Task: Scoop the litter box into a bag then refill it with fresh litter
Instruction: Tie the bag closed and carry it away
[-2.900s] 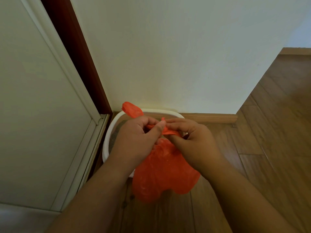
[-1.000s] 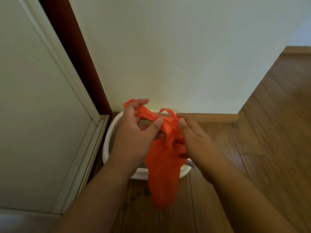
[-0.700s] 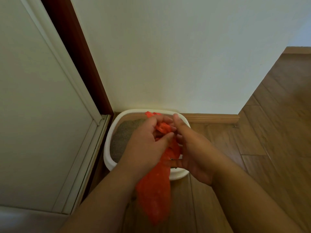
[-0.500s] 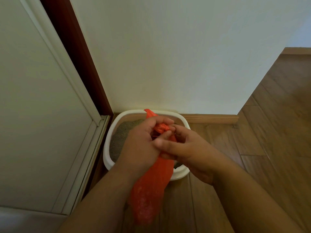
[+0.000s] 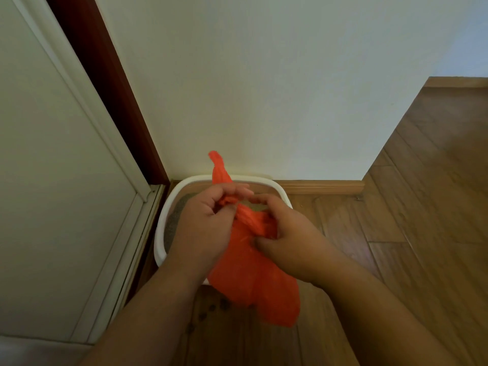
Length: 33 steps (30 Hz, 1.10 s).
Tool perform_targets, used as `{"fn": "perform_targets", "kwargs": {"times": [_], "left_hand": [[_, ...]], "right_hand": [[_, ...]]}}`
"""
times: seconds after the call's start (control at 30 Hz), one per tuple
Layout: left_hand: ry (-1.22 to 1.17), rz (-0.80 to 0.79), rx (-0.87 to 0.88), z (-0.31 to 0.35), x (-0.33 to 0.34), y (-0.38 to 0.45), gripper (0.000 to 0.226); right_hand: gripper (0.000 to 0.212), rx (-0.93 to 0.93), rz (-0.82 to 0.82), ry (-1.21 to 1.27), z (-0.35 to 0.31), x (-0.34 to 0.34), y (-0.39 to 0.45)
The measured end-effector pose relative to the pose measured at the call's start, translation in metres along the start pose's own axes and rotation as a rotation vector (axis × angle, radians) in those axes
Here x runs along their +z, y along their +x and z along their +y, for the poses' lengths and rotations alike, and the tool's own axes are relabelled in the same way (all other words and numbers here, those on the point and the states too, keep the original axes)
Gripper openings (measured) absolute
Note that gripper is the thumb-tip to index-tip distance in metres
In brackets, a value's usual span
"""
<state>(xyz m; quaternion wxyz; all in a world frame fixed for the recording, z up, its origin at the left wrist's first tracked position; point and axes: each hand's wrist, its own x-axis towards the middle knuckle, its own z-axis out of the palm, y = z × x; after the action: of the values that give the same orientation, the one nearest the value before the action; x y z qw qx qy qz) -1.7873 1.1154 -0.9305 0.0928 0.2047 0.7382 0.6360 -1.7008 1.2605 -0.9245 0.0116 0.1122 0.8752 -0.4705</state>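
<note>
Above the white litter box (image 5: 161, 235), the left hand (image 5: 204, 228) and right hand (image 5: 286, 237) both clamp curled fingers on the gathered neck of the orange bag (image 5: 253, 281). The bag hangs over the box's near rim. No writing is readable.

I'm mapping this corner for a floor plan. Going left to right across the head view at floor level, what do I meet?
Pale door panel → white litter box → left hand → right hand → wooden floor.
</note>
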Motion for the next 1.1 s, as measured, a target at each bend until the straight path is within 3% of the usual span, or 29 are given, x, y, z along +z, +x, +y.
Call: {"fn": "perform_targets", "kwargs": {"times": [0.1,0.2,0.27,0.33,0.4,0.53,0.63,0.73,0.87,1.0,1.1], "left_hand": [[0.322,-0.085,0.127,-0.006,-0.005,0.001,0.038],[0.248,-0.305,-0.071,-0.001,0.000,-0.007,0.041],[0.330,-0.416,-0.073,-0.003,0.003,-0.010,0.058],[0.409,-0.441,-0.049,-0.007,0.005,-0.012,0.086],[0.466,-0.358,-0.054,-0.013,0.008,-0.010,0.097],[0.494,-0.240,0.025,-0.018,0.013,-0.007,0.060],[0.470,-0.236,0.031,-0.016,0.020,-0.006,0.032],[0.541,-0.313,0.030,-0.014,0.032,-0.006,0.030],[0.469,-0.257,0.042,-0.006,0.024,-0.013,0.024],[0.611,-0.356,0.055,-0.009,0.017,-0.011,0.092],[0.493,-0.476,-0.030,-0.017,0.018,-0.013,0.109]], "right_hand": [[0.052,-0.002,0.134,0.174,0.003,-0.005,0.003],[0.045,0.018,0.228,0.399,0.004,-0.011,0.003],[0.042,0.008,0.263,0.520,0.002,-0.014,0.002],[0.041,0.017,0.261,0.635,0.001,-0.012,0.002],[0.041,0.023,0.206,0.710,-0.001,-0.007,0.003],[0.040,-0.046,0.152,0.583,-0.003,-0.002,0.001],[0.051,-0.160,0.223,0.078,-0.001,-0.001,0.000],[0.047,-0.161,0.134,0.082,-0.001,0.001,0.002],[0.021,-0.212,0.255,0.015,-0.001,0.004,0.003],[0.010,-0.138,0.401,0.168,-0.001,0.000,0.005],[0.018,-0.095,0.393,0.243,0.000,-0.002,0.006]]}}
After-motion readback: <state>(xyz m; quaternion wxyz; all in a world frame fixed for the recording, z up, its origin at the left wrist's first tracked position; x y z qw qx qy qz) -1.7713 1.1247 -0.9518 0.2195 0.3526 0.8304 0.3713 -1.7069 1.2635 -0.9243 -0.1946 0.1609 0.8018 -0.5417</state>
